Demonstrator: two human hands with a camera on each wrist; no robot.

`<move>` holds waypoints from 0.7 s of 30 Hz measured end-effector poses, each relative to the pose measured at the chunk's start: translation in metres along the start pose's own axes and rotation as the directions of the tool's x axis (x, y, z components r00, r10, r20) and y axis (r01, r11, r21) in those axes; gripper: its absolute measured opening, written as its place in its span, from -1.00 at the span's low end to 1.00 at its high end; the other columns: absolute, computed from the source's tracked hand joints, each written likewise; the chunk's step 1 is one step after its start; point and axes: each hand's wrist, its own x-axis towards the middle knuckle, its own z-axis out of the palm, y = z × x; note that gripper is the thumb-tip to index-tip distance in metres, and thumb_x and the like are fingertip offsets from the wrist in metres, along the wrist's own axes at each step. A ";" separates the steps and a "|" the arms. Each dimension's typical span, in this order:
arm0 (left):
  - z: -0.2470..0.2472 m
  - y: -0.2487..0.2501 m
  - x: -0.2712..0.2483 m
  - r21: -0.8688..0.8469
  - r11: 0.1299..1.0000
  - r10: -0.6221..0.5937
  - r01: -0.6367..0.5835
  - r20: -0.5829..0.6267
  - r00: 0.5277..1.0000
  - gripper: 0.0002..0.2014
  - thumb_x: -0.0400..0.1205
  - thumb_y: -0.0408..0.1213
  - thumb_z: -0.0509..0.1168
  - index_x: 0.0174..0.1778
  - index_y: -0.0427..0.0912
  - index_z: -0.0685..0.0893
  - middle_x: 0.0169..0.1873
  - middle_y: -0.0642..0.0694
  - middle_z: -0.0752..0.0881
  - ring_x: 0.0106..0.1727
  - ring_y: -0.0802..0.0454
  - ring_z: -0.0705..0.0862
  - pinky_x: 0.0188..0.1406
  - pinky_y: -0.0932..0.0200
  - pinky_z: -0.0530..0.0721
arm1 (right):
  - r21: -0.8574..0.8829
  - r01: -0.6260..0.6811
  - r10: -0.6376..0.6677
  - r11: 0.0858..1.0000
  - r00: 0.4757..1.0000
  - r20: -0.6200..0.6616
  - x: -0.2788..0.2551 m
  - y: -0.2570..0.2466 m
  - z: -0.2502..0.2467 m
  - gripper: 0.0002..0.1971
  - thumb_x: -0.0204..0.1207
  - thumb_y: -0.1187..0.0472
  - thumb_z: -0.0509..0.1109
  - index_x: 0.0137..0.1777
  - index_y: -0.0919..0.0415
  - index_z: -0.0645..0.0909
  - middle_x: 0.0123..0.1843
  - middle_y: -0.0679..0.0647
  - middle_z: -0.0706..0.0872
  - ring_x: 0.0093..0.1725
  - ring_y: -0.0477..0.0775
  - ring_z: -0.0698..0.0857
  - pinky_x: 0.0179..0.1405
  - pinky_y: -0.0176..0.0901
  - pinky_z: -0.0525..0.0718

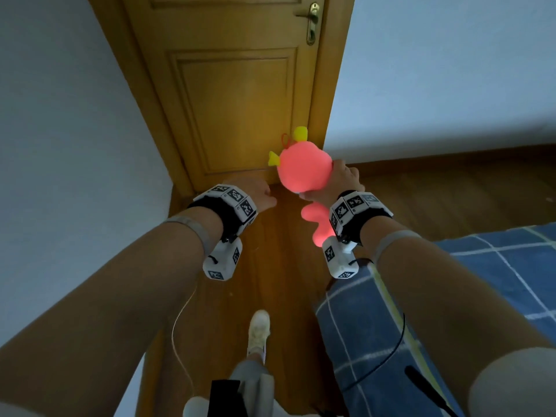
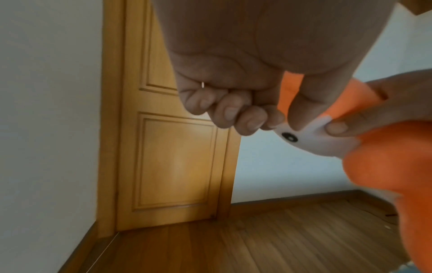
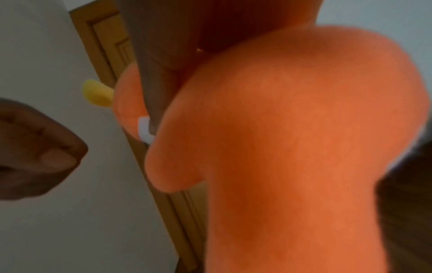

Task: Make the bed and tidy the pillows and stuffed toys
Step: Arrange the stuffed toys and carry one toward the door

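A pink-orange stuffed toy point(image 1: 302, 173) with yellow tips and a white face point(image 2: 315, 140) is held in the air in front of the door. My right hand point(image 1: 343, 179) grips it from the right, fingers round its body point(image 3: 292, 129). My left hand point(image 1: 261, 195) hovers just left of the toy with its fingers point(image 2: 233, 114) curled into a fist that holds nothing. In the right wrist view that fist point(image 3: 35, 147) stays apart from the toy. The bed point(image 1: 481, 281), under a blue checked cover, lies at the lower right.
A closed wooden door point(image 1: 240, 100) stands straight ahead, with pale walls on both sides. The wooden floor point(image 2: 257, 240) runs between the left wall and the bed. My foot in a white shoe point(image 1: 258, 329) stands on it.
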 end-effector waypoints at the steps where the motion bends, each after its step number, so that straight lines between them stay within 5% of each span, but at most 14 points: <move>1: -0.014 -0.001 0.031 0.002 1.000 0.031 -0.031 -0.007 0.999 -0.60 0.58 -0.08 0.16 -0.55 -0.09 0.25 -0.54 -0.03 0.30 -0.51 0.02 0.29 -0.49 0.25 0.21 | 0.007 -0.018 0.018 1.000 1.000 -0.004 0.029 -0.003 -0.003 -0.15 0.20 -0.17 0.57 0.39 0.17 0.27 0.31 0.12 0.51 0.44 0.19 0.38 0.34 0.23 0.49; 8: -0.099 0.038 0.229 0.017 0.979 0.204 -0.204 0.030 0.979 -0.61 0.58 -0.08 0.17 -0.54 -0.10 0.26 -0.54 -0.05 0.30 -0.50 -0.01 0.27 -0.48 0.20 0.19 | 0.201 -0.204 0.228 0.958 0.968 -0.101 0.189 0.004 -0.049 -0.18 0.21 -0.14 0.57 0.36 0.19 0.29 0.30 0.13 0.48 0.42 0.19 0.42 0.35 0.22 0.50; 13: -0.101 0.128 0.344 0.164 0.904 0.377 -0.394 0.125 0.918 -0.73 0.62 -0.02 0.14 -0.25 -0.13 0.53 -0.19 -0.16 0.58 -0.13 -0.10 0.54 -0.19 0.14 0.47 | 0.267 -0.459 0.504 0.847 0.854 -0.131 0.263 0.091 -0.079 -0.25 0.19 -0.08 0.53 0.30 0.18 0.29 0.00 0.06 0.37 0.34 0.15 0.45 0.27 0.16 0.57; 17: -0.100 0.213 0.428 0.223 0.822 0.494 -0.525 0.182 0.850 -0.70 0.61 0.00 0.13 -0.04 -0.12 0.66 -0.12 -0.12 0.62 -0.12 -0.10 0.56 -0.20 0.17 0.48 | 0.328 -0.573 0.642 0.751 0.750 -0.159 0.322 0.170 -0.114 -0.24 0.21 -0.03 0.54 0.33 0.21 0.28 0.05 0.11 0.38 0.34 0.19 0.48 0.30 0.18 0.57; 21: -0.131 0.321 0.504 0.300 0.717 0.606 -0.629 0.178 0.775 -0.69 0.61 -0.01 0.15 -0.09 -0.17 0.67 -0.16 -0.14 0.61 -0.08 -0.16 0.63 -0.27 0.20 0.43 | 0.387 -0.601 0.702 0.699 0.681 -0.210 0.388 0.248 -0.176 -0.20 0.23 -0.04 0.57 0.38 0.23 0.27 0.27 0.21 0.48 0.37 0.21 0.46 0.33 0.17 0.54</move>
